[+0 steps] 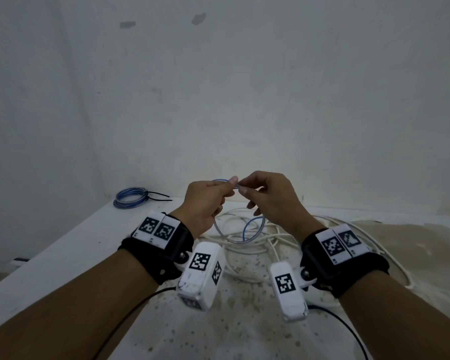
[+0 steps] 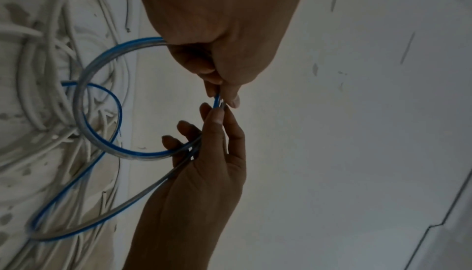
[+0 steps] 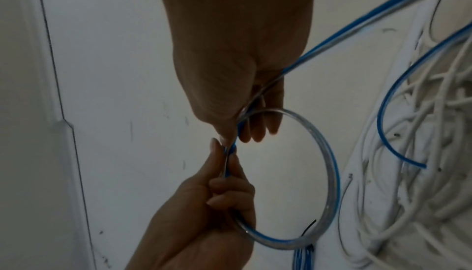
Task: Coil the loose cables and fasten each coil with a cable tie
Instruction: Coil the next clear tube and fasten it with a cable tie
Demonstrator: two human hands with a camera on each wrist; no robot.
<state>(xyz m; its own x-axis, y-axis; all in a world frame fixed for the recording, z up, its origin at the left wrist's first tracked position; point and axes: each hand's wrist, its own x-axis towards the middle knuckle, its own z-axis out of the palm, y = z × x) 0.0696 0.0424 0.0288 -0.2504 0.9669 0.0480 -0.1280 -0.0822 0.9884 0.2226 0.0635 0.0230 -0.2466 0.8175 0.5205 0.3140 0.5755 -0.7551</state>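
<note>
**Both hands pinch blue cable, one loop formed**

One blue cable [image 2: 84, 100] in the air, both hands on it. Left hand [image 1: 205, 203] pinches it between thumb and forefinger; right hand [image 1: 268, 196] pinches the same strand, fingertips [image 2: 217, 117] touching the left's. Other right fingers loosely curled, the cable running past them. One loop hangs below the fingers, loose tail trailing onto the table [image 1: 63, 255]. One finished blue coil [image 1: 129, 198] with one black tie [image 1: 157, 196], well left of the left fingers, by the wall. White cables [image 1: 244, 245] in a tangled pile under the hands; number cannot be told. Black wrist straps with white tagged camera units on both wrists.
</note>
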